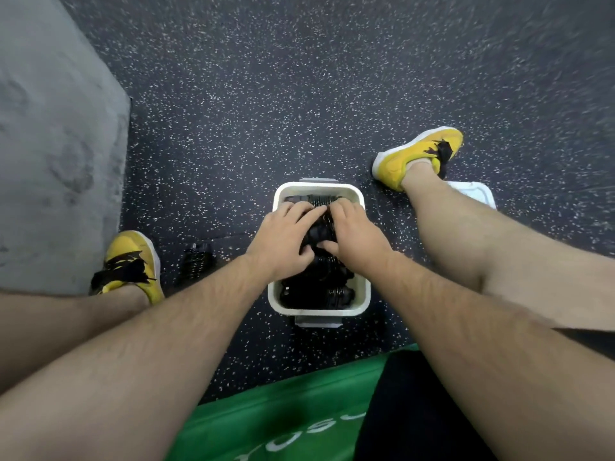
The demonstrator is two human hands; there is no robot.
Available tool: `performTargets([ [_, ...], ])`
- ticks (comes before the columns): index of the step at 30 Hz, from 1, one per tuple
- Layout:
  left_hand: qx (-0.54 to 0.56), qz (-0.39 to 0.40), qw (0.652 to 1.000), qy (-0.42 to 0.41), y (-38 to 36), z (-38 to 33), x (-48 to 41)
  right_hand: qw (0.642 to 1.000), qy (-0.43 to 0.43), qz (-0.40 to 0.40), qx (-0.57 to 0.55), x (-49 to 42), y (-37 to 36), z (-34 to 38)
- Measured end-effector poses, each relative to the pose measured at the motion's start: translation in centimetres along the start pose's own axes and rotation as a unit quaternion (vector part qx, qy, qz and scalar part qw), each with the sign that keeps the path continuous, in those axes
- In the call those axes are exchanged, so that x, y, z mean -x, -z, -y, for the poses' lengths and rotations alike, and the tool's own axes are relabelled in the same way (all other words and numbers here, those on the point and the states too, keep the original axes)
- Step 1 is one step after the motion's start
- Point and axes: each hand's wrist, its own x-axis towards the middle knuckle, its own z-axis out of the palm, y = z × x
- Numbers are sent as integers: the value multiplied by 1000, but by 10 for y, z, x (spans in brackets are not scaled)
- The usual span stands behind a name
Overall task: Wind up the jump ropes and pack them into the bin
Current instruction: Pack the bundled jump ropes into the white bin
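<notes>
A white rectangular bin stands on the dark speckled floor between my legs, filled with black wound jump ropes. Both hands are over the bin's far half. My left hand and my right hand press side by side on a black rope bundle, fingers curled around it. Their fingers hide most of that bundle. Another black wound jump rope lies on the floor left of the bin, beside my left shoe.
A grey mat covers the floor at left. My yellow shoes flank the bin. A white lid lies behind my right leg. A green pad is under me at the bottom.
</notes>
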Motion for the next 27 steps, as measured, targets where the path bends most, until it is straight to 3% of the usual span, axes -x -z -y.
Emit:
performTargets([
  [5,32,47,998,22,-29,-5,-4,999,-27,19,10,6,-19,-4],
  [10,35,27,999,17,-41,-5,-2,999,-44,11,-22,15,-31,-2],
  [16,55,21,996,67,-46,-11,-13,992,-62,16,-105,17,-28,-3],
  [27,36,67,994,81,-39,-6,-15,996,-44,-11,-80,21,-32,3],
])
